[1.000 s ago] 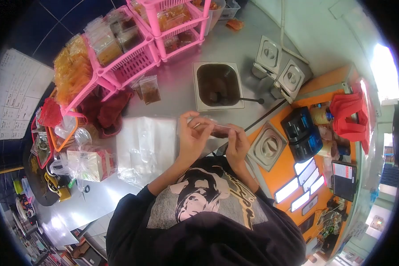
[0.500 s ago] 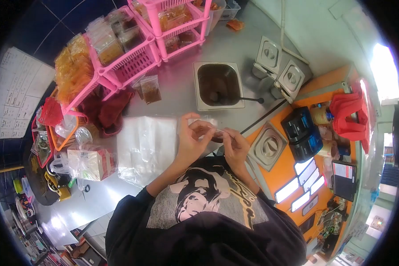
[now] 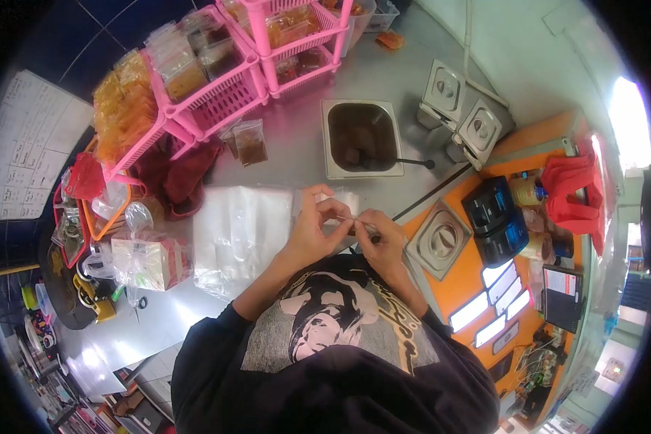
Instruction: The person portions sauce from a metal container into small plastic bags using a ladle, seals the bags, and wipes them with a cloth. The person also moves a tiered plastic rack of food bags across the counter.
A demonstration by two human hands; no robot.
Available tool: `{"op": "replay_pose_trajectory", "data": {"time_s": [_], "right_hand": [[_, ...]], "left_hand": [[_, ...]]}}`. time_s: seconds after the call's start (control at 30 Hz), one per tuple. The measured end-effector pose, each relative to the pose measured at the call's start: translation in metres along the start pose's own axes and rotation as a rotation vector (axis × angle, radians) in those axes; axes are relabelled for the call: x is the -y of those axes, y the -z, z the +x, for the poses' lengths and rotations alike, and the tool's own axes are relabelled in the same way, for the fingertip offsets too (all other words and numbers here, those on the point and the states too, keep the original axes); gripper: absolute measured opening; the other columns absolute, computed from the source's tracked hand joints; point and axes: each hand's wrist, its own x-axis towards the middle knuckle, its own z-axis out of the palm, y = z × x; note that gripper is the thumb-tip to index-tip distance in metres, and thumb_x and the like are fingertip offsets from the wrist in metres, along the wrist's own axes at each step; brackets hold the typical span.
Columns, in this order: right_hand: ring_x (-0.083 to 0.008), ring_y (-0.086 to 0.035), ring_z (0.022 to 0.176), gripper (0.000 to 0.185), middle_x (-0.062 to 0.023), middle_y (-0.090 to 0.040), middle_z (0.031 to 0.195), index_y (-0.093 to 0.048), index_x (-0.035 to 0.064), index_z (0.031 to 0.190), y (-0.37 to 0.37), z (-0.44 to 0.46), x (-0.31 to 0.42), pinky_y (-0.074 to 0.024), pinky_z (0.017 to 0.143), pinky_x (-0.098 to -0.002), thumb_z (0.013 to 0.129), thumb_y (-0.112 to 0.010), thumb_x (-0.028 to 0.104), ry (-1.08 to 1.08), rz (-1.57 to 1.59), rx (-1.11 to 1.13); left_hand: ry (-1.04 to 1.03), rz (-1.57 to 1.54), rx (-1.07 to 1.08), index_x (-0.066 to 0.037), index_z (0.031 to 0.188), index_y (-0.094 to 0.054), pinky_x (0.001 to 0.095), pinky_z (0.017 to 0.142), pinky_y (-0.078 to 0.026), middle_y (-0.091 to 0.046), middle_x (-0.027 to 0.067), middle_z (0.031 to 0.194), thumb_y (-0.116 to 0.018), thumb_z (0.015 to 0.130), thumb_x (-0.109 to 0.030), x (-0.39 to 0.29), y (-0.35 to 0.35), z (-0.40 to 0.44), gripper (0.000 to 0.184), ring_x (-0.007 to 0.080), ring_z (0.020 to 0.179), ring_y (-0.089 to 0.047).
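My left hand (image 3: 315,235) and my right hand (image 3: 382,240) meet in front of my chest, fingertips pinched together. Between them is a small clear plastic bag (image 3: 351,220), mostly covered by the fingers; its contents are hard to make out now. Just beyond the hands lie more small clear bags (image 3: 349,200). A stack of larger clear plastic bags (image 3: 231,228) lies left of my left hand. Past my hands sits a steel pan (image 3: 328,145) with dark brown contents and a ladle (image 3: 416,163) resting in it. A filled brown packet (image 3: 251,148) lies left of the pan.
Pink baskets (image 3: 217,108) full of packets stand at the back left. Lidded steel containers (image 3: 477,130) are at the back right. A steel lid (image 3: 440,240), black devices (image 3: 495,217) and several phones (image 3: 492,330) lie on the orange counter. A box (image 3: 141,262) stands left.
My fingertips have come closer together on the small bag, and its brown part shows less. My right hand has shifted slightly left. The view has moved a little.
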Motion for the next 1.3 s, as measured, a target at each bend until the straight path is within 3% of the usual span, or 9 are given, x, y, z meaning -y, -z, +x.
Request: {"op": "replay_pose_trajectory", "data": {"time_s": [0.1, 0.27, 0.6, 0.73, 0.83, 0.93, 1.0, 1.03, 1.3], "right_hand": [[-0.0267, -0.060, 0.067, 0.012, -0.0093, -0.061, 0.072, -0.063, 0.0015, 0.081, 0.003, 0.005, -0.001, -0.0479, 0.070, -0.0343, 0.071, -0.066, -0.005, 0.177, -0.098, 0.085], [-0.0273, -0.058, 0.065, 0.012, -0.0094, -0.061, 0.071, -0.063, 0.0027, 0.079, 0.013, 0.004, 0.013, -0.0468, 0.077, -0.0371, 0.070, -0.069, -0.003, 0.170, -0.128, 0.185], [-0.0272, -0.064, 0.070, 0.016, -0.0116, -0.067, 0.079, -0.064, 0.0024, 0.084, 0.001, 0.009, 0.014, -0.0473, 0.084, -0.0399, 0.075, -0.060, -0.009, 0.119, -0.025, 0.236], [-0.0301, -0.064, 0.075, 0.018, -0.0119, -0.068, 0.082, -0.063, 0.0020, 0.091, -0.009, 0.011, 0.012, -0.0479, 0.083, -0.0380, 0.079, -0.055, -0.008, 0.071, -0.048, 0.204], [-0.0319, -0.064, 0.081, 0.022, -0.0141, -0.067, 0.089, -0.060, 0.0021, 0.100, -0.009, 0.009, -0.021, -0.0487, 0.080, -0.0361, 0.082, -0.050, -0.007, -0.176, -0.004, 0.176], [-0.0340, -0.064, 0.085, 0.025, -0.0178, -0.065, 0.095, -0.058, 0.0021, 0.106, -0.004, -0.003, -0.074, -0.0490, 0.075, -0.0366, 0.084, -0.049, -0.005, -0.152, -0.142, 0.061], [-0.0348, -0.062, 0.087, 0.024, -0.0190, -0.062, 0.100, -0.057, 0.0013, 0.105, -0.002, -0.009, -0.091, -0.0481, 0.075, -0.0368, 0.082, -0.051, -0.005, -0.282, -0.209, 0.008], [-0.0348, -0.062, 0.087, 0.024, -0.0190, -0.062, 0.100, -0.057, 0.0013, 0.105, -0.004, -0.011, -0.098, -0.0481, 0.075, -0.0368, 0.082, -0.051, -0.005, -0.280, -0.209, 0.004], [-0.0346, -0.053, 0.098, 0.030, -0.0157, -0.058, 0.106, -0.056, 0.0020, 0.108, -0.015, -0.013, -0.107, -0.0417, 0.088, -0.0374, 0.078, -0.056, -0.001, -0.230, -0.342, 0.035]], "left_hand": [[-0.014, 0.140, 0.082, -0.006, 0.113, -0.025, 0.0300, 0.084, -0.048, -0.057, 0.0103, 0.091, -0.062, 0.082, 0.006, -0.007, 0.011, -0.002, 0.050, 0.0155, 0.087, -0.058], [-0.042, 0.531, 0.091, -0.004, 0.105, -0.026, 0.0314, 0.078, -0.050, -0.063, 0.0127, 0.075, -0.061, 0.076, 0.011, -0.034, 0.026, -0.008, 0.048, 0.0207, 0.075, -0.066], [-0.059, 0.588, -0.048, 0.000, 0.090, -0.041, 0.0307, 0.067, -0.051, -0.063, 0.0130, 0.069, -0.056, 0.074, 0.014, -0.047, 0.031, -0.016, 0.026, 0.0245, 0.071, -0.068], [-0.160, 0.735, -0.068, -0.001, 0.091, -0.046, 0.0299, 0.064, -0.049, -0.063, 0.0122, 0.076, -0.055, 0.075, 0.013, -0.030, 0.055, -0.001, 0.024, 0.0210, 0.071, -0.064], [-0.135, 0.765, -0.229, -0.002, 0.094, -0.051, 0.0295, 0.065, -0.048, -0.062, 0.0123, 0.082, -0.054, 0.078, 0.011, -0.001, 0.099, 0.034, 0.020, 0.0212, 0.072, -0.063], [-0.293, 0.892, -0.351, -0.002, 0.093, -0.056, 0.0379, 0.070, -0.049, -0.060, 0.0132, 0.084, -0.059, 0.080, -0.001, 0.048, 0.172, 0.070, 0.014, 0.0301, 0.081, -0.061], [-0.222, 1.354, -0.378, -0.003, 0.094, -0.058, 0.0418, 0.079, -0.046, -0.060, 0.0115, 0.096, -0.059, 0.081, -0.009, 0.059, 0.205, 0.085, 0.014, 0.0309, 0.094, -0.056], [-0.227, 1.354, -0.377, -0.003, 0.094, -0.058, 0.0418, 0.079, -0.046, -0.060, 0.0115, 0.096, -0.059, 0.081, -0.009, 0.054, 0.210, 0.093, 0.014, 0.0309, 0.094, -0.056], [-0.318, 1.820, -0.023, -0.010, 0.093, -0.061, 0.0403, 0.083, -0.045, -0.061, 0.0056, 0.103, -0.061, 0.076, -0.016, 0.039, 0.236, 0.126, 0.018, 0.0254, 0.102, -0.054]]}}
